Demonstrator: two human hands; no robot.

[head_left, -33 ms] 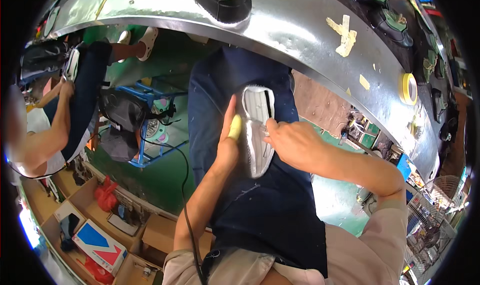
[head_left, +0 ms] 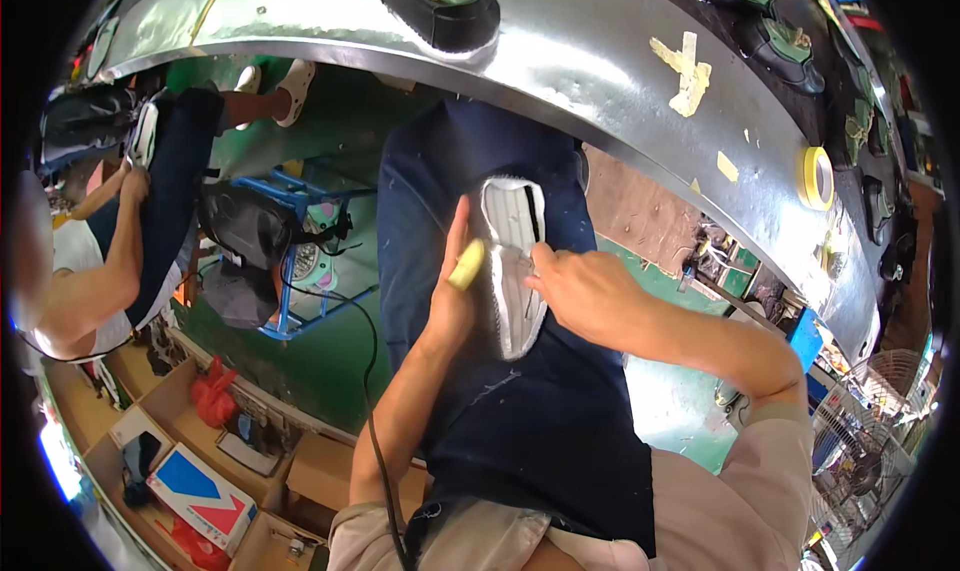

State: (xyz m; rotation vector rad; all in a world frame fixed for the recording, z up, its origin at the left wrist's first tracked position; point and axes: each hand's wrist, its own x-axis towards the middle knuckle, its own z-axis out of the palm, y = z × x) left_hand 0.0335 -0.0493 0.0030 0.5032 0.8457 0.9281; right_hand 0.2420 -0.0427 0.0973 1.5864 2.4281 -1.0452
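A white shoe sole with a ribbed face, fuzzy rim and a dark slit near its far end lies on the dark blue apron over my lap. My left hand grips its left edge, one finger stretched along the side and the rest hidden. A yellow cover wraps the thumb. From the right, my right hand reaches over the sole's middle, its fingers closed on a thin metal tool. The tool's tip is too small to make out.
Beyond my knees curves a metal bench with dark shoes and a roll of yellow tape. Left are a co-worker's arm, a blue-framed stool and open boxes. A black cable crosses my left arm; a fan stands right.
My left thumb with its yellow cover has tilted outward, away from the sole. The sole has shifted slightly toward me and to the left. My right hand is almost in the same place.
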